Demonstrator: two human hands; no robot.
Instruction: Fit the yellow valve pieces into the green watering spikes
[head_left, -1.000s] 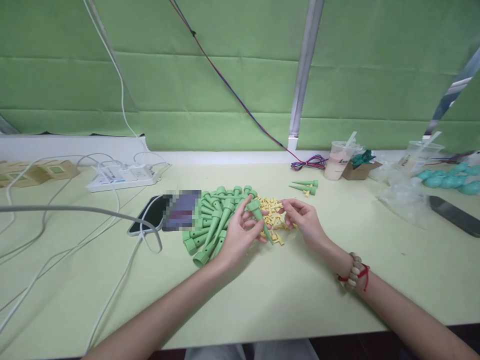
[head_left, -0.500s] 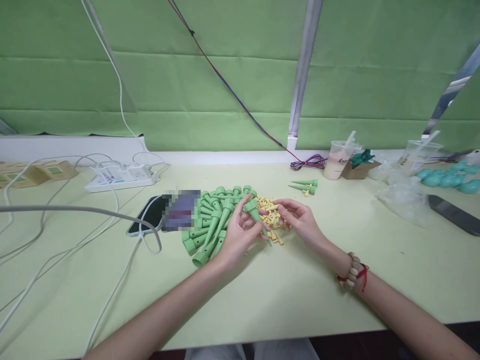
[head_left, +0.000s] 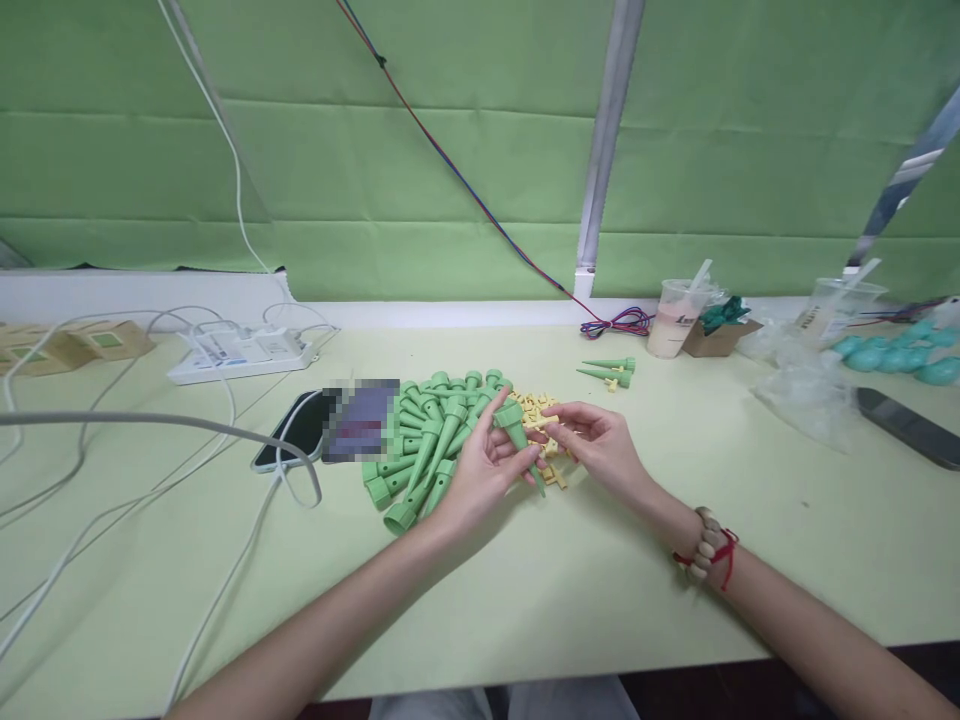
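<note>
My left hand (head_left: 484, 470) grips a green plastic cone spike (head_left: 519, 435), wide end up, tip pointing down to the right. Close beside it, my right hand (head_left: 600, 445) pinches a small yellow plastic piece (head_left: 548, 421) right at the cone's top. Under and behind both hands lies a pile of small yellow pieces (head_left: 537, 404). Left of it is a heap of several green cones (head_left: 424, 440). My right wrist wears a bead bracelet with a red cord (head_left: 709, 552).
Two finished green cones (head_left: 611, 371) lie further back. A phone (head_left: 300, 428) and white cables (head_left: 150, 440) lie at left, with a power strip (head_left: 240, 355) behind. A drink cup (head_left: 673, 318), a cardboard box, plastic bags, teal objects (head_left: 900, 358) and a dark phone (head_left: 911, 428) stand at right.
My right hand has moved left from the yellow pile with a yellow piece, up to the top of the green cone. My left hand has held the cone nearly still.
</note>
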